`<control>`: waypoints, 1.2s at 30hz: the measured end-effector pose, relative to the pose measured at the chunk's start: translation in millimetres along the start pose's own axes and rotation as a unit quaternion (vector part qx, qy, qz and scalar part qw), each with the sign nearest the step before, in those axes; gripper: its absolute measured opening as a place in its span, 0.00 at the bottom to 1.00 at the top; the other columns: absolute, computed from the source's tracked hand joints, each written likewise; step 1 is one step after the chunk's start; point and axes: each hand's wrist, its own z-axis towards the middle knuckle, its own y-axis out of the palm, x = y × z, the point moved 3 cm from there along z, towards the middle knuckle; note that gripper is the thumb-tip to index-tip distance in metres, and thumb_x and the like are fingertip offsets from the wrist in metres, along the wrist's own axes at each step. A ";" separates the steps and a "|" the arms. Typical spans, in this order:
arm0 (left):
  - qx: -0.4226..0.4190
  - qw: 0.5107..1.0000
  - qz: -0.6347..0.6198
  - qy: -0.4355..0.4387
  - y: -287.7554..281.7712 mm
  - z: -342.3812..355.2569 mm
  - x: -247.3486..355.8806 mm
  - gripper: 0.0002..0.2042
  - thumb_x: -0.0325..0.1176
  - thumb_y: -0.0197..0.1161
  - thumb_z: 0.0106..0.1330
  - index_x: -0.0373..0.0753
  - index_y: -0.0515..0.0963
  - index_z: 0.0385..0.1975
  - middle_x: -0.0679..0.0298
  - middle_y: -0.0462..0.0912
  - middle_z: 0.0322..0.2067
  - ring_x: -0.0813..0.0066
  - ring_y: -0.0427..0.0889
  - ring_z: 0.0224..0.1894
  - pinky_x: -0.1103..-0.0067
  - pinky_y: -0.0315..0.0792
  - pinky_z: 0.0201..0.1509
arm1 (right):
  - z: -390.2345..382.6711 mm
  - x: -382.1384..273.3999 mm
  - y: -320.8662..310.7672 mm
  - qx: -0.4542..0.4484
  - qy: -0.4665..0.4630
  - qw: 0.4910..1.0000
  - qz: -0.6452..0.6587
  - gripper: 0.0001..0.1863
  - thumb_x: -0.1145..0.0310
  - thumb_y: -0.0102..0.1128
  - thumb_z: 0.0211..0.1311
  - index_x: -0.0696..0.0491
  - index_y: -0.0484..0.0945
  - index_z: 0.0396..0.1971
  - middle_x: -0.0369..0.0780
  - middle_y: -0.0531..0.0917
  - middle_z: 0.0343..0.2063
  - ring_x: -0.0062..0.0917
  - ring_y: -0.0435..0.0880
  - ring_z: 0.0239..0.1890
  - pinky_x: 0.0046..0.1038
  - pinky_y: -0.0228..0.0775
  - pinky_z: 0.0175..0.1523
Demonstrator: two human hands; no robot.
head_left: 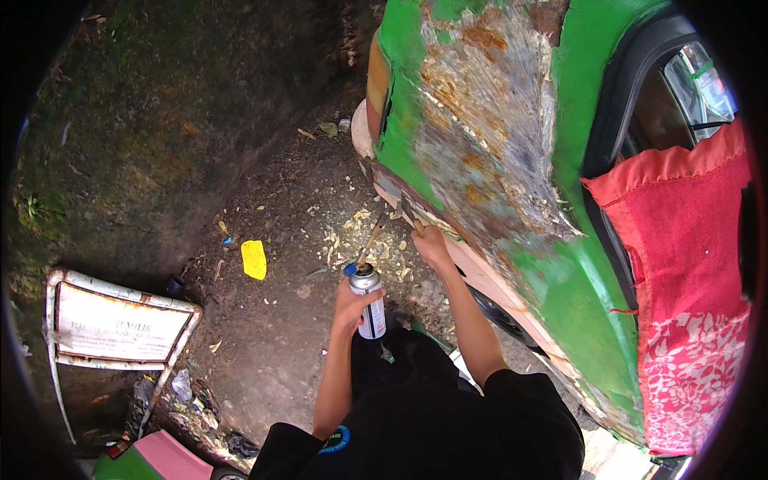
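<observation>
My left hand (pixel 352 308) is wrapped round a white gas canister (pixel 373 322) with a blow torch head (pixel 364 267) on top, its metal tube pointing up toward the car's lower edge. My right hand (pixel 433 247) is closed on the handle of a scraper (pixel 408 213), its blade at the lower edge of the green car body (pixel 404 48). I cannot make out whether the blade touches the metal. Above the hands spreads a large patch of bare, rusty, scraped metal (pixel 488 112). No flame shows at the torch.
Paint flakes (pixel 360 240) litter the dirt below the car. A yellow scrap (pixel 254 260) lies left of my hands. A rusty white metal sign frame (pixel 120 320) stands at the left, near rubbish (pixel 182 386). A red cloth (pixel 680 232) hangs over the car window.
</observation>
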 end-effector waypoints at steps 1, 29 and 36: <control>-0.005 1.000 0.001 0.000 0.8 0.4 2.5 0.20 0.20 0.75 0.46 0.37 0.76 0.40 0.65 0.83 0.32 0.72 0.83 0.34 0.73 0.77 0.40 | 1.8 -2.3 0.5 0.012 0.002 1.000 -0.006 0.22 0.59 0.59 0.60 0.69 0.77 0.30 0.60 0.82 0.30 0.49 0.85 0.38 0.43 0.73 0.44; -0.066 0.997 0.000 -0.048 22.6 65.4 -21.2 0.22 0.23 0.74 0.46 0.38 0.76 0.44 0.64 0.83 0.35 0.72 0.82 0.37 0.73 0.75 0.43 | -61.3 20.5 -23.2 0.062 -0.056 0.981 0.173 0.20 0.57 0.48 0.69 0.55 0.70 0.21 0.34 0.69 0.14 0.19 0.63 0.11 0.27 0.51 0.15; -0.070 0.997 -0.016 -0.039 26.2 61.8 -18.1 0.21 0.22 0.74 0.47 0.38 0.76 0.42 0.65 0.82 0.34 0.73 0.81 0.36 0.74 0.74 0.42 | -57.4 10.1 -18.2 0.069 -0.067 0.976 0.195 0.19 0.57 0.46 0.68 0.56 0.70 0.22 0.34 0.68 0.13 0.19 0.62 0.12 0.27 0.52 0.17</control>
